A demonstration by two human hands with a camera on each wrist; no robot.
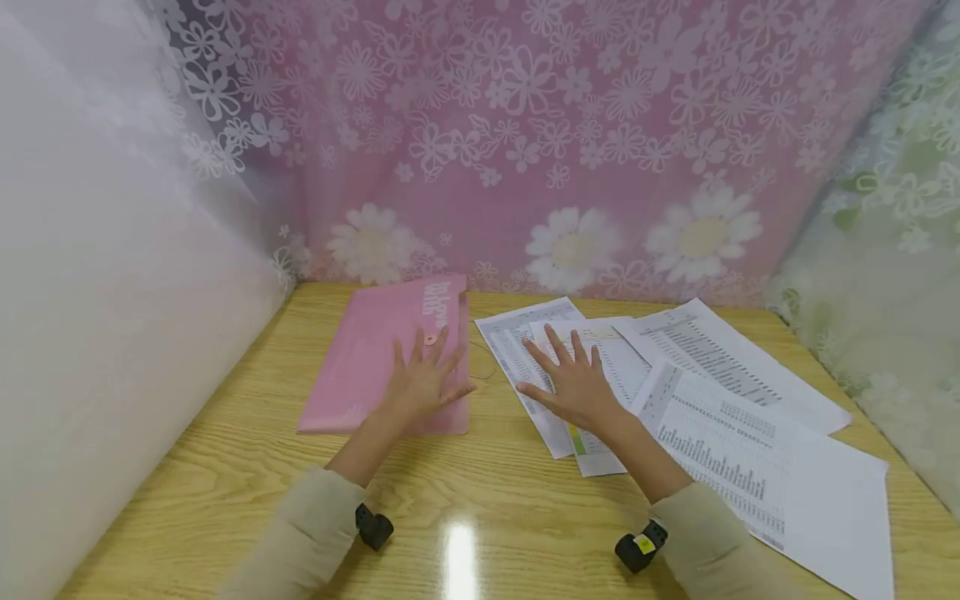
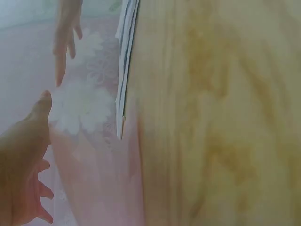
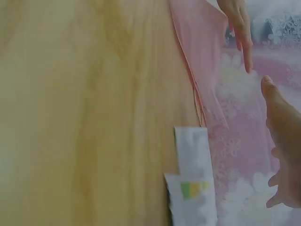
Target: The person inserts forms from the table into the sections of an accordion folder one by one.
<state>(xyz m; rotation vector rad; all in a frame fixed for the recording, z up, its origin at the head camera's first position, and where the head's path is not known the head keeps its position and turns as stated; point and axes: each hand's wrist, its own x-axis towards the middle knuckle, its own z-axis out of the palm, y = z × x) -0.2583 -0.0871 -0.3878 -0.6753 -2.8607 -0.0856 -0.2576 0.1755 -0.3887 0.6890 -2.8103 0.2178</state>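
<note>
Wooden table [image 1: 480, 517]: both hands spread flat, left hand [image 1: 423, 383] over pink folder [image 1: 360, 367], right hand [image 1: 573, 383] over papers [image 1: 720, 417].

I wear beige sleeves [image 1: 315, 521] on both arms, with a small black camera unit [image 1: 372, 527] strapped under each wrist.

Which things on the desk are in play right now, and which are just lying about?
In play:
- pink folder under the left hand
- overlapping printed sheets under the right hand

Lying about:
- large table printout near the right forearm
- far sheet behind it
- floral curtain
</note>
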